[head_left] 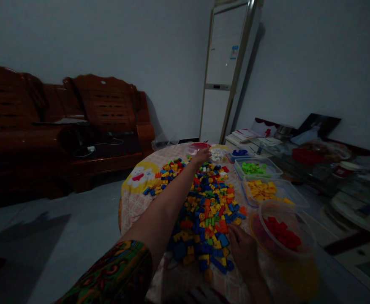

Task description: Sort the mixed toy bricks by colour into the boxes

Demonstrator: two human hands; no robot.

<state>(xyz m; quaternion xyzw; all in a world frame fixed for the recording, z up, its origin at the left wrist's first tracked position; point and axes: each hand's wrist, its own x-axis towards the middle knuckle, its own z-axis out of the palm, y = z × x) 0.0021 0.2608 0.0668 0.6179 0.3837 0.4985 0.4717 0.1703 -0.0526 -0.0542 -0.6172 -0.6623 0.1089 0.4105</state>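
My left arm stretches across the round table, and my left hand [202, 156] is at the far side beside a heap of white toy bricks [218, 154]. Its fingers look extended and apart, with nothing visible in them, though the light is dim. Mixed building bricks [208, 202] in yellow, blue, orange, green and red spread over the middle of the table. At the pile's right edge my right hand [243, 250] rests low with curled fingers, its fingertips close to an orange brick [222, 227]. What those fingers hold, if anything, is hidden.
Along the right edge stand plastic tubs of red bricks [281, 233], yellow bricks [261, 190], green bricks [252, 169] and blue bricks [239, 153]. A red-looking container [198, 145] sits at the far edge. Beyond are a wooden sofa [105, 105], a tall white cabinet-like unit [224, 63] and a cluttered glass table [311, 164].
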